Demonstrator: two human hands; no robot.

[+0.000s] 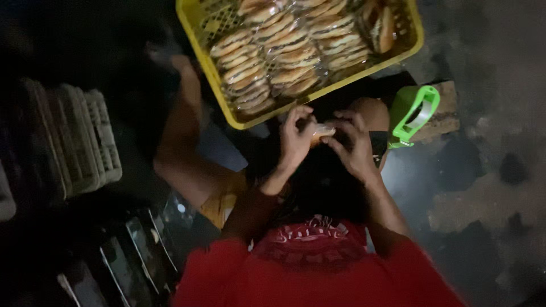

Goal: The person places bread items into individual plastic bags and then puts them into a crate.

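Both the left hand (296, 138) and right hand (354, 145) pinched a small wrapped bun (323, 132) beside the yellow crate (211, 67).

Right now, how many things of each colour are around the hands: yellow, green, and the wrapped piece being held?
Yellow: 1, the yellow crate of wrapped buns.
Green: 1, the green tape dispenser.
Held: 1, the wrapped bun, between left hand and right hand.
Total: 3

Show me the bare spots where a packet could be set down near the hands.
Bare floor lies right of the green tape dispenser. The yellow crate is packed with wrapped buns, except some mesh at its far left corner. Both the left hand and right hand hold a packet by the crate's edge. Stacked trays crowd the left.
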